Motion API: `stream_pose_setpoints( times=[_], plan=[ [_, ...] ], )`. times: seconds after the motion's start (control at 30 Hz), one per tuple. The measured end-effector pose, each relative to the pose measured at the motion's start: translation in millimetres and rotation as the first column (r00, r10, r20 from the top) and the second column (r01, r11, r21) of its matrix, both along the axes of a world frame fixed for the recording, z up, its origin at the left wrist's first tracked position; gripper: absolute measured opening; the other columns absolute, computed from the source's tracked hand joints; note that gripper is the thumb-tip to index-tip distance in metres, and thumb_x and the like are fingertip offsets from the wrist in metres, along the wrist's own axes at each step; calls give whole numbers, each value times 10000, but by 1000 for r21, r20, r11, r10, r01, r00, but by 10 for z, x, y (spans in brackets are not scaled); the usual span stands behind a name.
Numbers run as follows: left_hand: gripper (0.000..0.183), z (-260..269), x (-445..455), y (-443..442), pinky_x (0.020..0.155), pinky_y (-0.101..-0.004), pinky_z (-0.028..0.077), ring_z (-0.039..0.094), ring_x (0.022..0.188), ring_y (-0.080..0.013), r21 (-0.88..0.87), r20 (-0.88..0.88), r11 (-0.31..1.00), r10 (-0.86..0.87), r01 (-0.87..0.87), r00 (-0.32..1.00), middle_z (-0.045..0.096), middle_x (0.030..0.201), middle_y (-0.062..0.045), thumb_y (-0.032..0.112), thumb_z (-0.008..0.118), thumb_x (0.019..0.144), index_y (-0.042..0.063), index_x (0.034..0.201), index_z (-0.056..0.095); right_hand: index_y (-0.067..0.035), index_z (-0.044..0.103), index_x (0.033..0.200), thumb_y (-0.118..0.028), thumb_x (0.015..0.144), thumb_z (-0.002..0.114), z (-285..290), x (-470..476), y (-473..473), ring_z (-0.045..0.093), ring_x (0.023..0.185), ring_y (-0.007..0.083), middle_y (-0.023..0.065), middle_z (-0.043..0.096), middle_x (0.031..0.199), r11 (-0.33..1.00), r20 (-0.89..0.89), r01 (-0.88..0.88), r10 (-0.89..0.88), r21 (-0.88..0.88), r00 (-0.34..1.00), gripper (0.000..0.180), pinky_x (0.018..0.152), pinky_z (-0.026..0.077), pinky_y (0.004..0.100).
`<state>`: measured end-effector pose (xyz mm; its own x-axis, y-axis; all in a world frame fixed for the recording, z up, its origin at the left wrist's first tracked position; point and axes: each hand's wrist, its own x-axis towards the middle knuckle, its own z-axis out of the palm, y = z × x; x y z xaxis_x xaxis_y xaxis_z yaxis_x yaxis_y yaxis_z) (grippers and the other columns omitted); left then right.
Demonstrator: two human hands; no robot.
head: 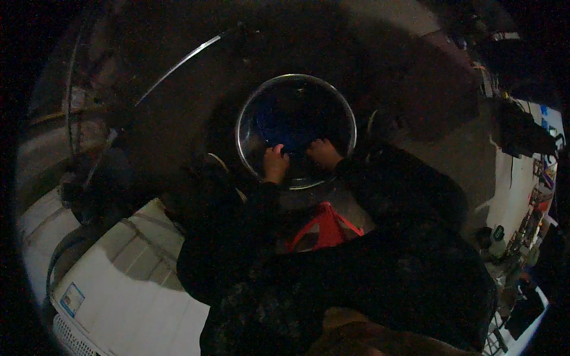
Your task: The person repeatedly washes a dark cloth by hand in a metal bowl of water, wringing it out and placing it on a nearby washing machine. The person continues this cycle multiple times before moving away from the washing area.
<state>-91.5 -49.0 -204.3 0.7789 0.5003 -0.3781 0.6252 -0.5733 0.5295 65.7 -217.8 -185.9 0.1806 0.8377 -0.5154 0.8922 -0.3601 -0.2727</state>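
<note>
A round basin (355, 133) with a shiny rim stands before me, apparently metal. Dark blue material (285, 122), which looks like cloth, lies inside it; dimness hides its edges. My left hand (276, 161) reaches over the near rim, its fingers curled on the near side of this cloth. Beside it, to the right, my right hand (326, 152) has bent fingers at the same cloth. Shadow covers part of the fingertips of both hands. Dark sleeves reach to both wrists.
A red plastic object (328, 228) with open gaps sits between the basin and my body. White appliance-like casing (147, 307) with a sticker is at lower left. A thin bright strip (178, 66) curves at upper left. Various goods (534, 200) line the right side.
</note>
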Motion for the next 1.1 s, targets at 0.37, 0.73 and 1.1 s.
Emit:
stream_pose_setpoints(
  times=[0.37,0.73,1.1],
  plan=[
    [440,-226,73,418,947,-497,538,673,1111,-371,-456,-170,734,-627,503,760,693,1248,-192,411,688,920,119,1249,714,-85,715,1179,-231,973,618,200,116,106,680,1052,313,156,721,1143,975,-445,-22,-81,-222,892,270,897,539,463],
    [443,2324,687,1528,695,-339,511,621,788,-205,-459,-433,887,-279,57,857,714,1002,-20,545,694,945,139,1115,744,-75,724,1147,-231,984,650,2663,1122,564,715,938,295,155,750,1028,940,-410,292,-200,176,890,238,810,558,438],
    [556,3223,512,1392,879,-365,532,687,958,-209,-256,-114,934,-284,248,952,755,1016,-70,580,682,956,65,1151,750,-132,731,1174,-339,986,609,3274,964,352,728,966,391,147,764,1058,855,-44,211,-216,474,975,305,817,584,486]
  ],
)
